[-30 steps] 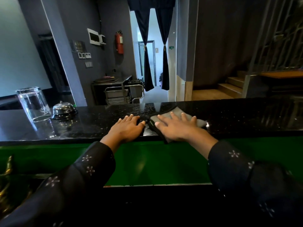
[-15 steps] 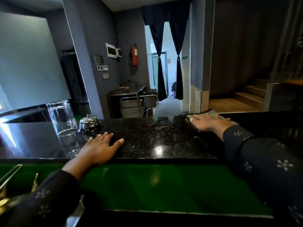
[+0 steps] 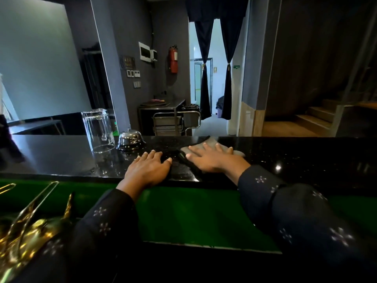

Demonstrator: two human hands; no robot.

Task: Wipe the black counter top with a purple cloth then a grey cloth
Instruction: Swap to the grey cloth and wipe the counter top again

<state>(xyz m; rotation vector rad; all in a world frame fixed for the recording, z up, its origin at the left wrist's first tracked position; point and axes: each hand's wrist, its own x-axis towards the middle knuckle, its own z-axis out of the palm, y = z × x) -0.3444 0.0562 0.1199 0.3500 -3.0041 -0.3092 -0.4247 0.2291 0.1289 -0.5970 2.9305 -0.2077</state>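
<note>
Two hands lie flat on the counter [image 3: 61, 158]: right hand [image 3: 212, 160] presses one grey cloth [image 3: 212, 142], left hand [image 3: 149, 170] holds nothing. One glass [image 3: 98, 130], one bell [image 3: 130, 139].

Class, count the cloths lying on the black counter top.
1: a grey cloth under the right hand, right of the bell. No purple cloth shows.

Right hand [image 3: 212, 160] covers the middle of the grey cloth [image 3: 214, 143]; only its edges show. Cloth's dark left edge [image 3: 188, 163] merges with the counter [image 3: 306, 156]; border unclear. Gold items [image 3: 26, 225] at lower left blurred, cut by the frame edge; kind cannot be told. Wall sign [image 3: 128, 62] too small to read. Dark shape [image 3: 8, 139] at left edge cut off, unidentifiable.
</note>
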